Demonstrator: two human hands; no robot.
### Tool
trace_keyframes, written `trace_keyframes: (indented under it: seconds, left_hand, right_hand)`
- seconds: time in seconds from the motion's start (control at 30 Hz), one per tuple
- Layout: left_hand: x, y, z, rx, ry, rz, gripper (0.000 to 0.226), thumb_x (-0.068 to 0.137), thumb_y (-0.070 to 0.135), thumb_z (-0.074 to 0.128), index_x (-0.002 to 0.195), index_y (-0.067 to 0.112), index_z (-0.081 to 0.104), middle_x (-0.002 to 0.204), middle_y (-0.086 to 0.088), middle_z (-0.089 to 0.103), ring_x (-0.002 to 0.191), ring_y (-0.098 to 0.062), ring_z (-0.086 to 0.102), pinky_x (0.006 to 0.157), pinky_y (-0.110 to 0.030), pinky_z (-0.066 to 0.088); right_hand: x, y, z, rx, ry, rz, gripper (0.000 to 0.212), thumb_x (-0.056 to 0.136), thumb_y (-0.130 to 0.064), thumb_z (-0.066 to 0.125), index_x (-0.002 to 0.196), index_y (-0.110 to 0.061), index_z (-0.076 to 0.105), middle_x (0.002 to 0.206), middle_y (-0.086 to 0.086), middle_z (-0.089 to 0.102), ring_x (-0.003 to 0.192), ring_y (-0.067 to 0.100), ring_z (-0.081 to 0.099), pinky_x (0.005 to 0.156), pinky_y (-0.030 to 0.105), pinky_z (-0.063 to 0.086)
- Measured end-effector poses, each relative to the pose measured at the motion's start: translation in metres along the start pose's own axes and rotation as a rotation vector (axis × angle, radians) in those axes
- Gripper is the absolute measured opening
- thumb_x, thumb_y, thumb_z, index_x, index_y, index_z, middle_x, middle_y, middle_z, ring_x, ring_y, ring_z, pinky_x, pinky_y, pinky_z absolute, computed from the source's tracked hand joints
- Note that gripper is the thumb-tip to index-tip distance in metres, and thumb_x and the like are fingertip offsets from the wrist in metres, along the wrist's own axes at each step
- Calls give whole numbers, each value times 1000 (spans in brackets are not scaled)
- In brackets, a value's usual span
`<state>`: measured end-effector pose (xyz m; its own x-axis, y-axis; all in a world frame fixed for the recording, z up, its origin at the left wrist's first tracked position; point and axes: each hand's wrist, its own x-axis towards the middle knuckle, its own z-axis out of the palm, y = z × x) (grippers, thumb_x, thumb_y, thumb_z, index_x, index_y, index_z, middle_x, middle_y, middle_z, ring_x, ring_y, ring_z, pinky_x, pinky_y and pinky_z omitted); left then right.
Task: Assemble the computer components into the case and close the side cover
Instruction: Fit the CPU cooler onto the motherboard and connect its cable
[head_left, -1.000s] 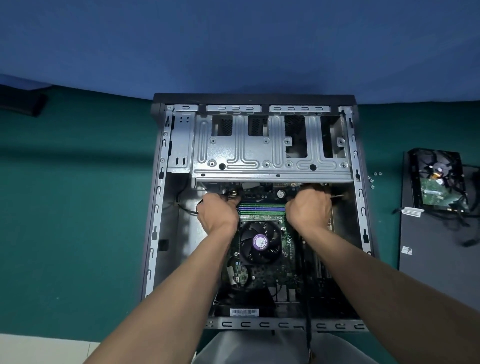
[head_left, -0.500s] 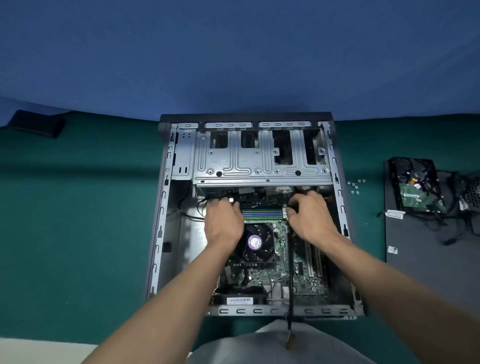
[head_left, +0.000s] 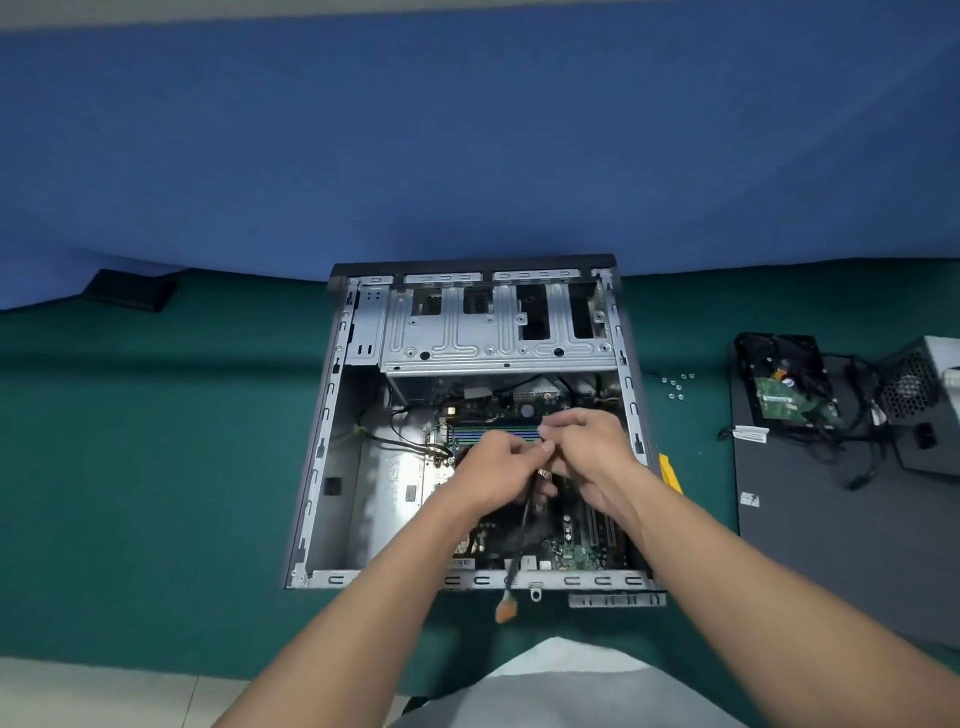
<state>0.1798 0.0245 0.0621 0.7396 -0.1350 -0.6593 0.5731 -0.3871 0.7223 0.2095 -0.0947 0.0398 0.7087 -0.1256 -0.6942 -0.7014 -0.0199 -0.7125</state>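
Snag risk: we judge the cable could catch on the near rim of the case below the grip, because its loose plug dangles past that edge toward us.
Socket risk: the board under the grip is crowded, so a plug pushed in crooked or at the wrong header could bend pins.
Slip risk: the pinch is small and sits well above the board. A sharp tug could drop the cable among the parts beneath.
Left hand: fingers curled tight, gripping the cable's upper end with hardly any gap.
Right hand: fingertips pinch right against the left's, on the same cable end as far as we can make out. The contact is too small to be sure.
Cable: it hangs down from the grip over the board, with its plug free.
Beyond the grip: the drive cage, inside the case.
Right of the grip, well apart: the hard drive lies on the side cover, outside the case. The power supply is just beside it, and the screws lie between these and the case.
Progress: we judge much remains.
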Motion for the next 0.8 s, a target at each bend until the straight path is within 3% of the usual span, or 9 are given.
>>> trace_keyframes:
  seconds: [0.07,0.1,0.2,0.3,0.4,0.47,0.57,0.67,0.8]
  left_hand:
    - [-9,6,-4,-185,-109,-43,26,100,29,53,104,6,66,85,-13,75,73,-20,69,68,-27,52]
    - [-12,9,-7,-206,-134,-50,23,100,25,53,107,5,63,87,-15,75,76,-21,70,65,-25,53]
    - [-19,21,-11,-273,-89,-47,22,102,18,47,97,5,64,83,-14,74,74,-21,71,59,-24,54]
    - [-17,36,-16,-517,95,-85,22,103,10,42,95,-1,60,73,-13,71,62,-18,68,54,-22,56]
    - [-9,51,-22,-829,152,-125,20,103,8,41,96,-3,56,67,-11,70,56,-15,67,50,-21,56]
    - [-5,58,-24,-932,153,-121,22,104,8,38,98,-4,54,63,-11,69,51,-14,67,50,-20,56]
    - [1,65,-21,-1037,178,-102,25,105,7,35,110,-7,54,65,-13,68,49,-15,67,46,-20,55]
    - [7,63,-14,-1159,206,-75,32,105,5,33,130,-11,46,79,-16,67,63,-19,67,48,-21,55]
    - [10,55,-5,-1202,223,-45,28,105,15,38,116,-8,52,85,-15,71,73,-21,70,60,-24,59]
  right_hand:
    - [2,-7,1,24,8,-24,14,86,0,64,80,-11,66,85,15,69,78,31,68,72,40,57]
    - [2,-11,0,31,-4,-37,13,86,-1,64,81,-12,66,87,15,70,78,29,68,74,38,58]
    - [-1,-20,-2,-29,-67,-126,5,91,-11,62,95,-14,65,88,11,70,68,20,64,65,33,56]
    - [-14,-23,-13,-172,-36,-257,14,95,-26,56,107,-18,59,90,3,69,74,17,64,73,38,57]
    - [-35,-25,-35,-239,-293,-289,23,97,-38,51,102,-20,62,92,0,69,77,15,66,66,29,52]
    - [-46,-23,-52,-387,-522,-283,26,93,-45,54,103,-22,64,94,-2,71,83,14,69,70,28,52]
    - [-51,-16,-65,-501,-665,-289,22,90,-32,65,109,-22,63,99,-1,72,88,12,69,71,23,52]
    - [-49,-7,-68,-252,-638,-221,17,89,-11,67,105,-8,64,90,6,74,81,19,70,62,24,53]
    - [-45,5,-69,-28,-546,-134,8,84,2,68,90,-2,68,79,10,72,72,20,67,62,26,55]
